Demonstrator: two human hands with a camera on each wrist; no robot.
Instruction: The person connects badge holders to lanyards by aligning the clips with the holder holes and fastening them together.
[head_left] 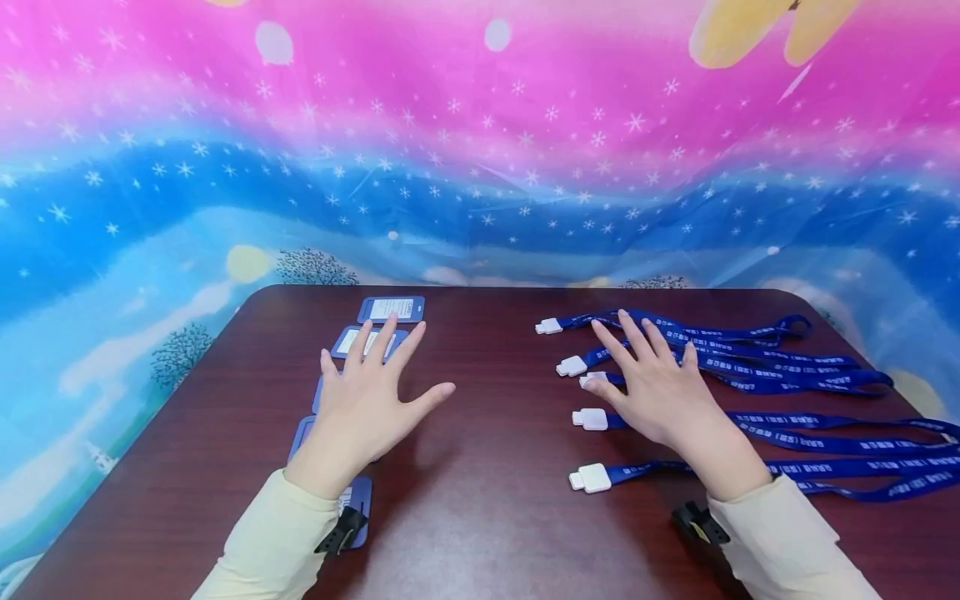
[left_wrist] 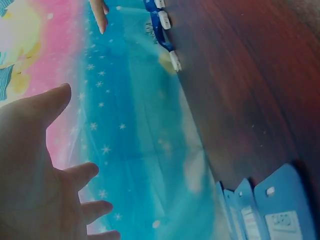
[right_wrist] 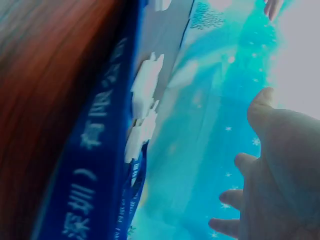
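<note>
My left hand (head_left: 363, 408), fingers spread, hovers over a column of blue badge holders at the left of the table. The farthest badge holder (head_left: 392, 309) shows a white printed card; the nearest one (head_left: 360, 508) is partly covered by my sleeve. In the left wrist view several badge holders (left_wrist: 282, 210) stand out at the lower right, below the hand. With its fingers also spread, my right hand (head_left: 663, 392) is above several blue lanyards (head_left: 795, 446) with white printing. Their white plastic clips (head_left: 590, 477) point toward the table's middle. Neither hand holds anything.
The dark red-brown wooden table (head_left: 480, 533) has rounded far corners. Right behind its far edge hangs a pink and blue backdrop cloth (head_left: 450, 167) with snowflakes. A black strap (head_left: 341, 531) is at the left wrist and another black strap (head_left: 701, 523) at the right.
</note>
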